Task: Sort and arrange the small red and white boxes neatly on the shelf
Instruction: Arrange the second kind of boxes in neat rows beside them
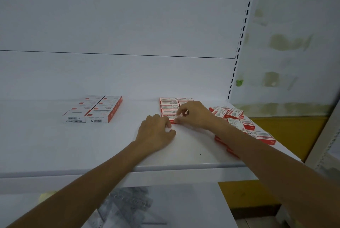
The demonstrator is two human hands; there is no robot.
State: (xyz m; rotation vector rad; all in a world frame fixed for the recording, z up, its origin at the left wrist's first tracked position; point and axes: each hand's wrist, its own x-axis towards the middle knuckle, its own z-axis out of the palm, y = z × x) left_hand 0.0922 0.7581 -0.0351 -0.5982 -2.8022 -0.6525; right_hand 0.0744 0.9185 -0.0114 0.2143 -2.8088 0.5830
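On the white shelf (92,144) two neat blocks of small red and white boxes lie flat: a left block (95,109) and a middle block (170,106) of two columns. My right hand (195,115) pinches the front box (172,117) of the middle block, thumb at its front edge and fingers on top. My left hand (156,132) lies on the shelf just in front of that box, fingertips curled against its front left corner. A loose heap of the same boxes (237,117) lies at the right, partly hidden by my right forearm.
The shelf's back panel (119,25) rises behind the boxes, and a slotted upright (239,43) runs along the right end. The shelf's front lip (184,167) crosses under my forearms. A lower shelf (165,205) with a clear plastic bag shows below.
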